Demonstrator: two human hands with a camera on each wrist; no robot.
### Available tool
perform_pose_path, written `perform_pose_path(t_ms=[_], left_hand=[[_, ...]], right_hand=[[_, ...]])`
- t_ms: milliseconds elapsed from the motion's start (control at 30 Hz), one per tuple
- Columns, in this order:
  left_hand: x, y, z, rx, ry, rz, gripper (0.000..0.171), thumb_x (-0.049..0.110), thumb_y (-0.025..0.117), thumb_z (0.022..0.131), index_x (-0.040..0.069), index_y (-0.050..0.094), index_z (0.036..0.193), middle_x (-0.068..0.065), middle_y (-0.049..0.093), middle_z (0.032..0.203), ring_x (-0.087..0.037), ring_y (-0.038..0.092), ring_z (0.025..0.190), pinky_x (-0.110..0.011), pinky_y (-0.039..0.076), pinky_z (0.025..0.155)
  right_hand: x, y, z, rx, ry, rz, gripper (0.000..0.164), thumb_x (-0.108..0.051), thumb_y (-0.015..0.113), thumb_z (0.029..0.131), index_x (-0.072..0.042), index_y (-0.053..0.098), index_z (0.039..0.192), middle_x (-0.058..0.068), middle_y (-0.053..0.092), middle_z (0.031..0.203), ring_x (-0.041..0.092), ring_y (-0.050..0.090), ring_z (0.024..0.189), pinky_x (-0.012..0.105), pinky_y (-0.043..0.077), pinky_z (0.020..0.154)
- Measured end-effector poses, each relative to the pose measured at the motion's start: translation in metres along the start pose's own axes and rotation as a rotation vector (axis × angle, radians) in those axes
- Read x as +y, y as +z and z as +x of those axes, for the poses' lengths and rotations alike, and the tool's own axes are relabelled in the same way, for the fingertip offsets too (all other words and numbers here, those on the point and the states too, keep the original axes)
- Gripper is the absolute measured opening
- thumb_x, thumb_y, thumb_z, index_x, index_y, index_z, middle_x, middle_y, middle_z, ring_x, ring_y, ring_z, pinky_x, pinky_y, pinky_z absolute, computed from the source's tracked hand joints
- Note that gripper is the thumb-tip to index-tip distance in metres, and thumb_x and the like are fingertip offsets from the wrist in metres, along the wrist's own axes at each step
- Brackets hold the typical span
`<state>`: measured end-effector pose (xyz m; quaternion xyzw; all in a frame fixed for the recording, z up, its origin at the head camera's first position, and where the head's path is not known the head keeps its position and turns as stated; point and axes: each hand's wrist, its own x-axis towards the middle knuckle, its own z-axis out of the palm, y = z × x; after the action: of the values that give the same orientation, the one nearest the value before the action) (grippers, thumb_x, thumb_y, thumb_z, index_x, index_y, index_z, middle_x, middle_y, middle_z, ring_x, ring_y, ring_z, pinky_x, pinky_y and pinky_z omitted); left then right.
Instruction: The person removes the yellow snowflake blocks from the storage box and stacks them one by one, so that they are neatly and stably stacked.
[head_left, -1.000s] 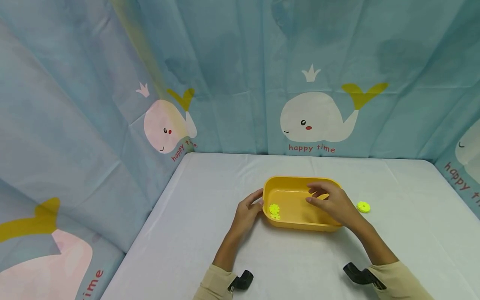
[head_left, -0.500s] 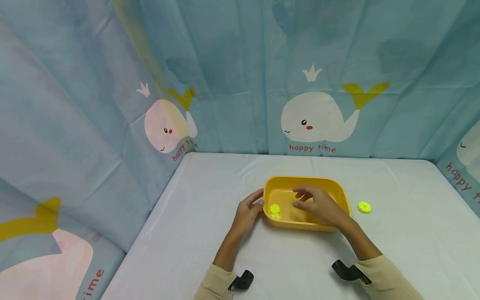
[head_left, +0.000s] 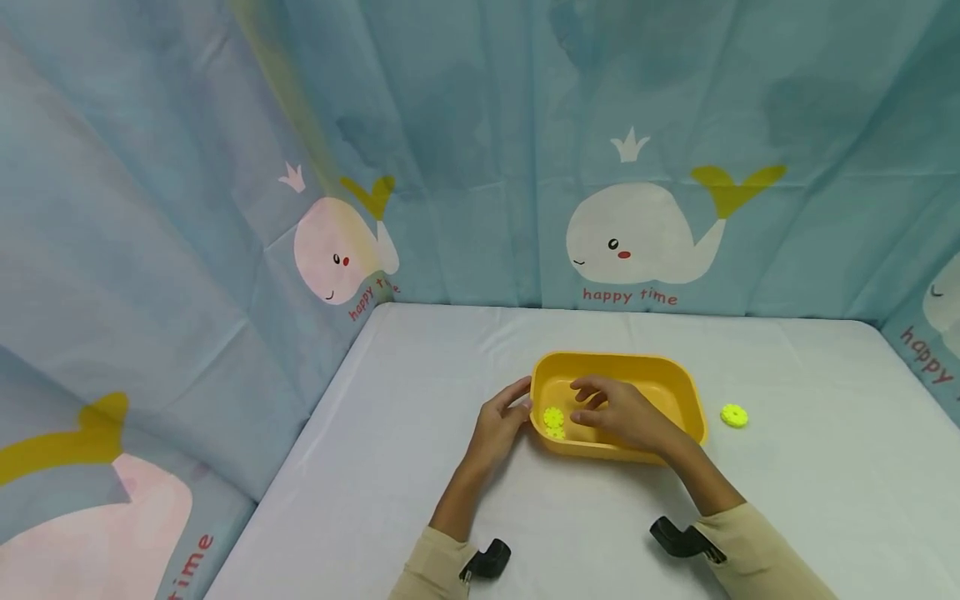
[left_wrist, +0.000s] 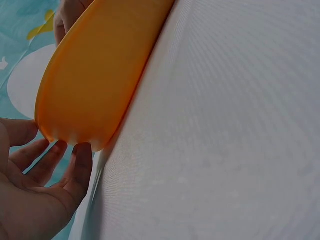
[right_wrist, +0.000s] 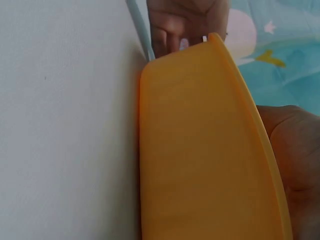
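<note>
A yellow plastic tray (head_left: 660,382) stands on the white table. My left hand (head_left: 497,427) touches the tray's left end, its fingertips resting on the outer wall in the left wrist view. Inside the tray, at that end, lie bright yellow-green, flower-shaped discs (head_left: 553,418), two of them visible. Over the tray's middle hovers my right hand (head_left: 626,415), fingers loosely bent with a gap to the thumb and nothing seen between them. The right wrist view shows it partly behind the tray wall (right_wrist: 205,145), fingertips hidden.
Another yellow-green disc (head_left: 734,416) lies on the white cloth (head_left: 810,467) to the right of the tray. Blue curtains (head_left: 465,150) printed with whales hang along the back and sides of the table.
My right hand has moved left, from the tray's right part to its middle, near the discs inside. The left hand stays at the tray's left end.
</note>
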<state>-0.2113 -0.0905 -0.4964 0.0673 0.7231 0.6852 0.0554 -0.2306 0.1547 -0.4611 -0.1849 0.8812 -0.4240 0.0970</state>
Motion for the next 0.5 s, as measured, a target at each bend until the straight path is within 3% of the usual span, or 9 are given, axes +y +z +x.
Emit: perform_pose_path(t_ms=[233, 500], left_hand=[[0.001, 0.000, 0.002, -0.008, 0.017, -0.004, 0.047, 0.018, 0.058, 0.109, 0.012, 0.055, 0.155, -0.010, 0.055, 0.158, -0.033, 0.062, 0.135, -0.025, 0.059, 0.098], [0.002, 0.000, 0.001, -0.006, -0.002, 0.000, 0.047, 0.018, 0.058, 0.109, 0.013, 0.055, 0.155, -0.007, 0.055, 0.159, -0.028, 0.059, 0.139, -0.025, 0.058, 0.101]], right_hand=[[-0.006, 0.005, 0.007, -0.008, -0.002, -0.016, 0.053, -0.021, 0.080, 0.096, -0.002, 0.062, 0.142, 0.013, 0.071, 0.126, 0.027, 0.069, 0.112, 0.050, 0.059, 0.101], [-0.004, 0.015, 0.014, -0.052, -0.008, -0.042, 0.050, -0.015, 0.083, 0.092, -0.003, 0.066, 0.137, 0.009, 0.071, 0.123, 0.028, 0.067, 0.112, 0.051, 0.058, 0.103]])
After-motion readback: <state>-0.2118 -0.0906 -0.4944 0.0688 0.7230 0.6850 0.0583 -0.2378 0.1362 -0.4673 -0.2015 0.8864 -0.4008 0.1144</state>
